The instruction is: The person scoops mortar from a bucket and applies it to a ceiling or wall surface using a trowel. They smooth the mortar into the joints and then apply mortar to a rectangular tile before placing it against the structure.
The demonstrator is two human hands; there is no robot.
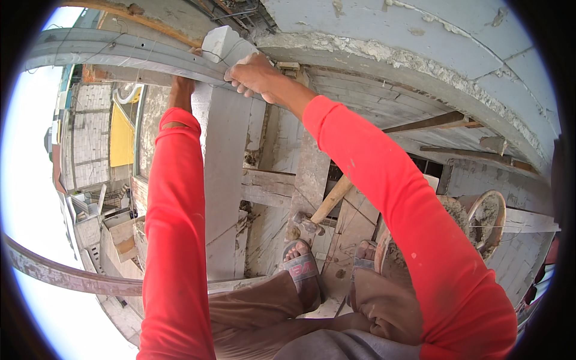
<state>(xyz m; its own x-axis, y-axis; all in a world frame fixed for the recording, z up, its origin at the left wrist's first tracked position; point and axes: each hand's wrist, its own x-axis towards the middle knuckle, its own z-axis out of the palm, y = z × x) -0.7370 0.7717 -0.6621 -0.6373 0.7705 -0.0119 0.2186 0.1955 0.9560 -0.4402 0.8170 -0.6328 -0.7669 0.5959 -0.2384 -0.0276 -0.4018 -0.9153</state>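
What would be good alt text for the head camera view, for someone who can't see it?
A person in long red sleeves reaches up, right hand gripping a pale grey block atop a grey block wall, left hand against the wall. Below are sandalled feet on wooden planks, a wooden-handled hammer and a round mortar pan.
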